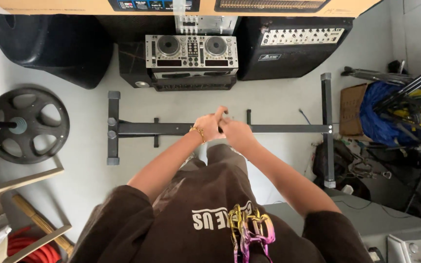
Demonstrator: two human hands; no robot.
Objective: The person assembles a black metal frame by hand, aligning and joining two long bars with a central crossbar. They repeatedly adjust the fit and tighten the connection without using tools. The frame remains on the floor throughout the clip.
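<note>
A black keyboard stand (171,128) lies flat on the pale floor, its long crossbar running left to right between two end feet. Both my hands meet just above the middle of that bar. My left hand (209,125), with a gold bracelet at the wrist, has its fingers pinched together and pointing up toward the right. My right hand (236,133) is curled into a fist and touches the left hand. A small pale thing (227,117) shows between the fingertips; what it is stays hidden. My brown shirt and a chain necklace fill the bottom of the view.
A silver twin-deck DJ player (191,51) sits on black cases beyond the stand, beside a black amplifier (293,46). A barbell weight plate (28,124) lies at left. Folded metal stands, a blue bag (381,114) and cables crowd the right. A red hose (25,246) is at bottom left.
</note>
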